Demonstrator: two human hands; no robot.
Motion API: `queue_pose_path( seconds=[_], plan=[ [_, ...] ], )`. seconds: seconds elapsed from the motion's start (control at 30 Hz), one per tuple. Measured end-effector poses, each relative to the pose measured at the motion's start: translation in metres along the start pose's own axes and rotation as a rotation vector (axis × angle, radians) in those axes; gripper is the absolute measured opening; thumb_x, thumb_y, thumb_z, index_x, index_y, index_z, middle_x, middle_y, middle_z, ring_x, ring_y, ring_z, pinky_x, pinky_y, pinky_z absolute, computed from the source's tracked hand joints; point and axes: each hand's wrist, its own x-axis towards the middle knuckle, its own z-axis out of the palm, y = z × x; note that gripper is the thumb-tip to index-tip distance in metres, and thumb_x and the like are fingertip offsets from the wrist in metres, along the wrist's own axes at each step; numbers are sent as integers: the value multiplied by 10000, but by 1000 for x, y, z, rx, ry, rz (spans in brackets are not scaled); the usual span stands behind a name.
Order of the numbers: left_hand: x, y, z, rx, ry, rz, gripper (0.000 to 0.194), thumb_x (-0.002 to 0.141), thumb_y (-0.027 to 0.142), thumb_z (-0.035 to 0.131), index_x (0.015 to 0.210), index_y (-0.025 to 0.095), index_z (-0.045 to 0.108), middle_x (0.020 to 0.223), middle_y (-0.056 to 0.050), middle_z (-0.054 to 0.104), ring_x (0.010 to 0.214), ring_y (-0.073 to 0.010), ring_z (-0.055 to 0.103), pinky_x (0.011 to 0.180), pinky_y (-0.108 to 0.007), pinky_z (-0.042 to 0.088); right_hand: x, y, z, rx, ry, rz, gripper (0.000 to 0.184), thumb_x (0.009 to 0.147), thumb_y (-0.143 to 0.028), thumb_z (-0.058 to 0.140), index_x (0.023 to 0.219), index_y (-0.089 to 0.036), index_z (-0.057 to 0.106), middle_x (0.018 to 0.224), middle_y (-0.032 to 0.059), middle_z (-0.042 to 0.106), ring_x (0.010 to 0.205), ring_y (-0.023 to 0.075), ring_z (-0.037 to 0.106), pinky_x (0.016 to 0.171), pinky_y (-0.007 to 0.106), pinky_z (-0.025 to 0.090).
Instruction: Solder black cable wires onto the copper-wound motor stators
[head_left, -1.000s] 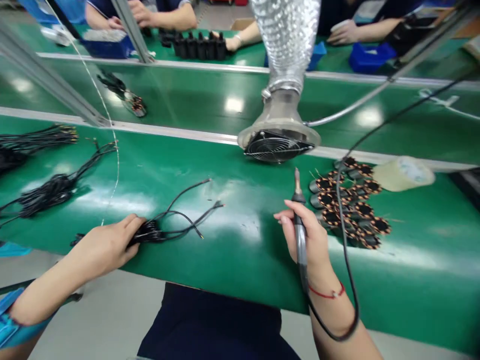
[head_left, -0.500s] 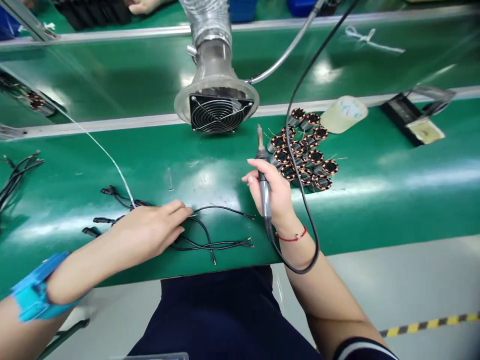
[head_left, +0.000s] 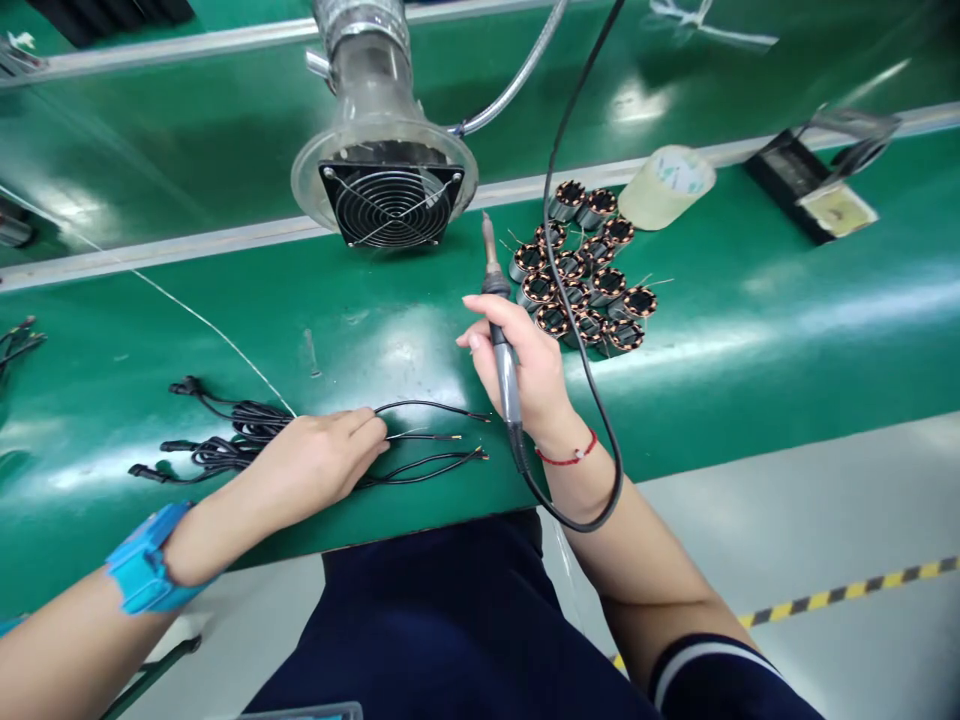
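My right hand (head_left: 521, 355) is wrapped round a soldering iron (head_left: 506, 375), its tip pointing up and away toward the fan. My left hand (head_left: 330, 455) is closed on a thin solder wire (head_left: 217, 328), which runs in from the left; a short end sticks out past the fingertips. Beneath and around that hand lie several black cables (head_left: 255, 420), with plugs at the left and bare wire ends to the right. The hand covers their middle part, so whether it also grips a cable cannot be told.
A fume extractor with a fan grille (head_left: 396, 205) hangs at the back. Several copper-wound motor stators (head_left: 574, 270) stand right of the iron, beside a tape roll (head_left: 667, 188). A soldering iron stand with a sponge (head_left: 836, 210) sits farther right. The iron's cord (head_left: 559, 250) crosses over the stators.
The view has shifted, so bench items appear farther left and higher. One cable end that pointed toward me now lies straight to the right, among the others. Both hands keep their holds.
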Motion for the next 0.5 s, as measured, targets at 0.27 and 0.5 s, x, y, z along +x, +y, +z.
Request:
queue_pose_path(
  seconds=[0.27,0.5],
  plan=[
    [-2,-9,-12,-120,80,-34,274,1003,341,413,1029,172,628,911,-40,664,737,-143,635,610,-253,479,1,1,-5,30,20,13,336,913,-165,527,1238,-245,557,892,-1,714,785,147,706,816,340,603],
    [-59,-93,-51,-309,-176,-478,381,976,404,408,1197,165,606,1256,-49,622,1061,-186,586,939,-329,469,1,-3,-4,25,8,34,344,907,-164,532,1240,-246,553,893,1,713,770,155,707,790,357,609]
  ],
)
